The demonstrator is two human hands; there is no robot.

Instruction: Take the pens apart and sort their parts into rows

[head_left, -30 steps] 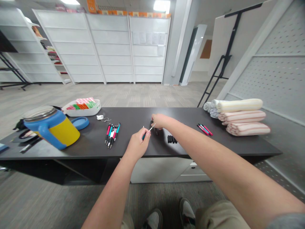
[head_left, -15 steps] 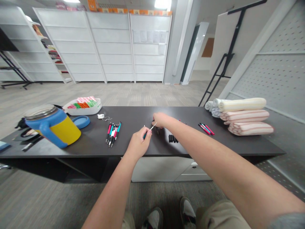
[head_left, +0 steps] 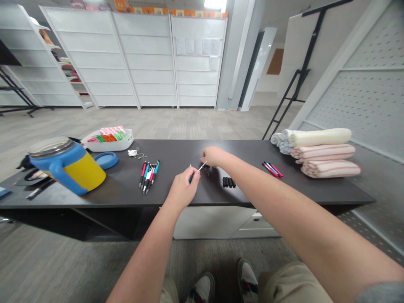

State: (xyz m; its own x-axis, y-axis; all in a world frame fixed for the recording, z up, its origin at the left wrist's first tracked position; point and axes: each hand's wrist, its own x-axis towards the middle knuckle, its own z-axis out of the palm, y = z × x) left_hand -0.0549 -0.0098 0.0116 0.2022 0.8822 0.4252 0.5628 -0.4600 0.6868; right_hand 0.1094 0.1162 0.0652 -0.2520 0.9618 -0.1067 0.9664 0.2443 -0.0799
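Note:
My left hand is closed around a teal pen part with a thin white refill sticking out toward the right. My right hand rests on the dark table just beyond it, fingers curled over small dark pieces that I cannot make out. A few short black pen grips lie just right of my hands. A bunch of assembled red, teal and black pens lies to the left.
A yellow and blue jug lies on its side at the left, near a blue lid and a white tray of coloured items. More pens and folded towels lie at the right. White shelving stands behind.
Both hands have stayed almost in place; the right hand has shifted slightly over the small pieces. The view has tilted a little.

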